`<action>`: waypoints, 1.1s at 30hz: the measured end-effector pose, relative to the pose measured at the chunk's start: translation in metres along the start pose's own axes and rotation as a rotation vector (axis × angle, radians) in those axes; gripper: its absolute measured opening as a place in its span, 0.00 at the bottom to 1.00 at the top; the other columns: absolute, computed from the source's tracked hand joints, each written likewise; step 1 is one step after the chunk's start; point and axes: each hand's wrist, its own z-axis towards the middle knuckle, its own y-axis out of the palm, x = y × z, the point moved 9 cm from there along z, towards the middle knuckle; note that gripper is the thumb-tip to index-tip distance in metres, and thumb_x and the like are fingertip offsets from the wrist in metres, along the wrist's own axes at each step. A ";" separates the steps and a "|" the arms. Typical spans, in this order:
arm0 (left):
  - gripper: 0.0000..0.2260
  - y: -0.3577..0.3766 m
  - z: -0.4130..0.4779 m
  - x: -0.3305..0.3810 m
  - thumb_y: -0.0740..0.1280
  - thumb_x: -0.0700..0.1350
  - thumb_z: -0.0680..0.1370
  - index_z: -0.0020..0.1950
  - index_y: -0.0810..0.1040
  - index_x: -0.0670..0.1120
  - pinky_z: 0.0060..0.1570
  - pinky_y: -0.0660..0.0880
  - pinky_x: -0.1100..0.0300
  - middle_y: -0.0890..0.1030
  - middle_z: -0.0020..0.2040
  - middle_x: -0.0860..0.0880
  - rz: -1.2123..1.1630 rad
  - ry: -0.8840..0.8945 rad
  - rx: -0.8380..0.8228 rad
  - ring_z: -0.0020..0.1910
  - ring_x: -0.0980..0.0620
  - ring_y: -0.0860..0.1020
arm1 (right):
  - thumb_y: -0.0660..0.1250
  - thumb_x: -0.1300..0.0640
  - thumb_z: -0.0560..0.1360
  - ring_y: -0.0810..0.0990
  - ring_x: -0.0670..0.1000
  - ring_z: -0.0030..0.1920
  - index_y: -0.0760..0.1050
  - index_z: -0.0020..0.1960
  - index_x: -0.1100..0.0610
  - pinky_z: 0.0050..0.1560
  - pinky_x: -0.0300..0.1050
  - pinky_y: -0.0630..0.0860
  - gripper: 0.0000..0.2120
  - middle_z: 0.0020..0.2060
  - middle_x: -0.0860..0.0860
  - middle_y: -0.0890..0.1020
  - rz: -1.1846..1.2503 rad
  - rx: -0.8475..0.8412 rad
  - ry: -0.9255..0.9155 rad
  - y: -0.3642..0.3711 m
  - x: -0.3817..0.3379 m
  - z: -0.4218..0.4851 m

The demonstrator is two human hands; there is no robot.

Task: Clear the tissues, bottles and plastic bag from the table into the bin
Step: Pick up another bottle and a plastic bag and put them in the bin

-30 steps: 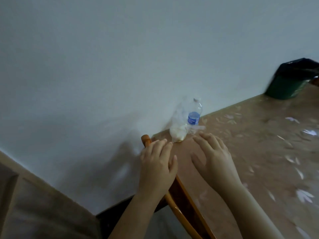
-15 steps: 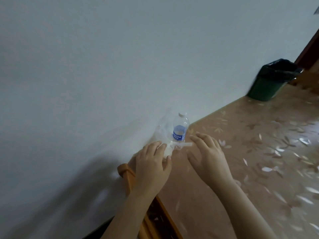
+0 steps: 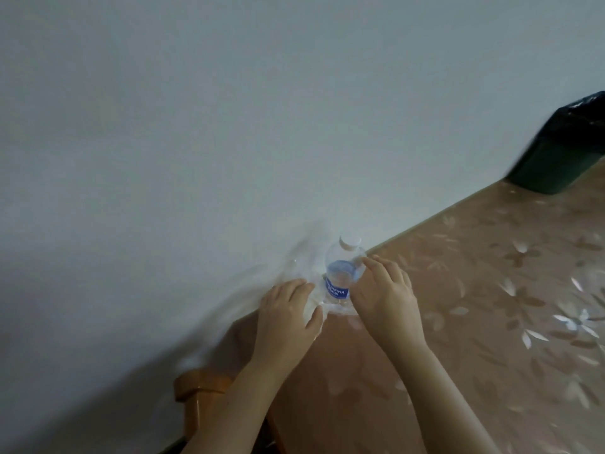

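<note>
The chief risk looked to be the bottle (image 3: 342,273) toppling: it stood upright and light near the table (image 3: 491,339) corner, close against the wall (image 3: 229,126), with a clear plastic bag (image 3: 296,265) bunched behind and around its base. A pull on the film by one hand before the other had firm hold could tip it or roll it off the edge. The bag itself, thin and blurred in the view, might slip free or spill whatever pale scrap lay in it. The bin (image 3: 563,152) sat well apart at the far end, so a weak hold would likely have to last the whole way there. The left hand (image 3: 288,319) lay with fingers (image 3: 293,288) loosely spread and thumb out, resting on the crumpled pale material just left of the bottle's foot, gripping nothing plainly. The right hand (image 3: 383,298) had its fingers (image 3: 376,262) gently curved against the bottle's right side, the forefinger touching its shoulder; the thumb was hidden, so a closed grasp could not be told.
</note>
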 end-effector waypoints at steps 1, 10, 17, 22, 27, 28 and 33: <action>0.18 0.007 0.001 -0.003 0.60 0.52 0.70 0.51 0.80 0.43 0.49 0.75 0.53 0.82 0.49 0.46 -0.006 -0.001 -0.010 0.48 0.46 0.80 | 0.69 0.56 0.70 0.70 0.58 0.61 0.71 0.63 0.59 0.57 0.50 0.68 0.22 0.60 0.56 0.75 0.011 0.001 0.023 0.004 0.004 0.002; 0.16 0.049 0.006 -0.020 0.67 0.51 0.68 0.51 0.80 0.44 0.49 0.74 0.56 0.82 0.49 0.47 -0.037 -0.017 -0.041 0.47 0.47 0.79 | 0.69 0.50 0.71 0.65 0.48 0.65 0.62 0.69 0.55 0.56 0.36 0.60 0.31 0.64 0.50 0.70 0.185 0.005 0.105 0.035 0.018 0.021; 0.17 0.065 0.004 -0.028 0.77 0.42 0.65 0.51 0.80 0.43 0.51 0.75 0.53 0.80 0.53 0.44 -0.094 -0.070 -0.036 0.51 0.45 0.79 | 0.73 0.46 0.66 0.64 0.48 0.66 0.55 0.72 0.53 0.55 0.45 0.74 0.42 0.67 0.50 0.66 0.318 0.007 0.183 0.049 0.025 0.029; 0.16 0.072 -0.002 -0.032 0.77 0.42 0.65 0.52 0.80 0.44 0.51 0.70 0.61 0.79 0.54 0.46 -0.120 -0.121 -0.029 0.52 0.48 0.77 | 0.73 0.49 0.67 0.60 0.38 0.60 0.53 0.73 0.52 0.55 0.38 0.70 0.42 0.65 0.45 0.64 0.418 0.015 0.226 0.052 0.026 0.026; 0.14 0.076 -0.002 -0.036 0.76 0.41 0.65 0.49 0.81 0.44 0.48 0.71 0.64 0.79 0.47 0.47 -0.100 -0.126 -0.042 0.46 0.50 0.78 | 0.74 0.49 0.67 0.61 0.37 0.60 0.54 0.72 0.51 0.57 0.39 0.70 0.41 0.64 0.42 0.63 0.489 0.020 0.252 0.052 0.030 0.023; 0.14 0.076 -0.002 -0.037 0.76 0.40 0.65 0.48 0.81 0.44 0.47 0.71 0.65 0.79 0.46 0.47 -0.099 -0.129 -0.044 0.44 0.50 0.78 | 0.74 0.50 0.67 0.61 0.37 0.60 0.55 0.72 0.51 0.56 0.37 0.69 0.40 0.62 0.40 0.62 0.498 0.016 0.250 0.052 0.030 0.022; 0.11 0.080 -0.004 -0.041 0.76 0.39 0.65 0.45 0.80 0.45 0.41 0.71 0.64 0.79 0.43 0.48 -0.139 -0.174 -0.054 0.41 0.51 0.78 | 0.75 0.50 0.66 0.63 0.38 0.60 0.56 0.71 0.50 0.58 0.41 0.70 0.40 0.60 0.39 0.62 0.530 0.020 0.254 0.054 0.031 0.019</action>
